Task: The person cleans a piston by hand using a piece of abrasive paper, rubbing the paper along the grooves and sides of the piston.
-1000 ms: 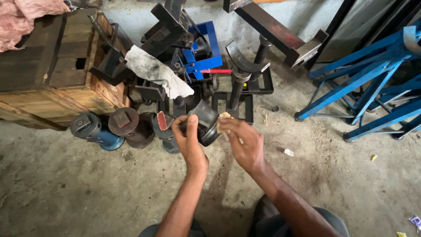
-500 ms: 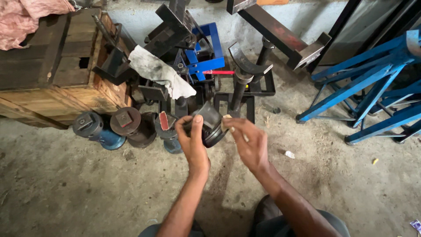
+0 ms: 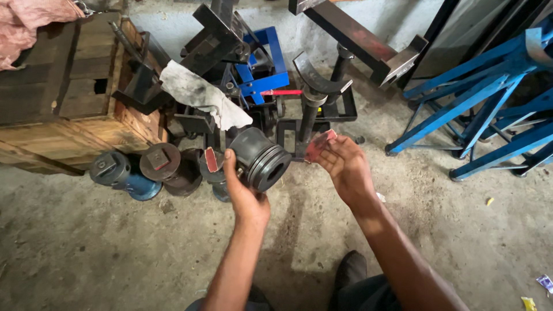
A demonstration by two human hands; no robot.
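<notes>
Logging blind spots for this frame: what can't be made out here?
Head view:
- Near side of dark piston: behind left hand.
- Small reddish piece in right hand: blurred, kind unclear.
- Blue stands: cut by right edge.
- Black frames under white rag: covered.

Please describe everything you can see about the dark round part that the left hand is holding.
The dark cylindrical part looks like grey-black metal, dull and greasy. It has ring grooves around one end and a round hole in its side. It lies tilted, above the concrete floor. The left hand supports it from below, thumb on its near side. The right hand is apart from it, holding a small reddish piece.
</notes>
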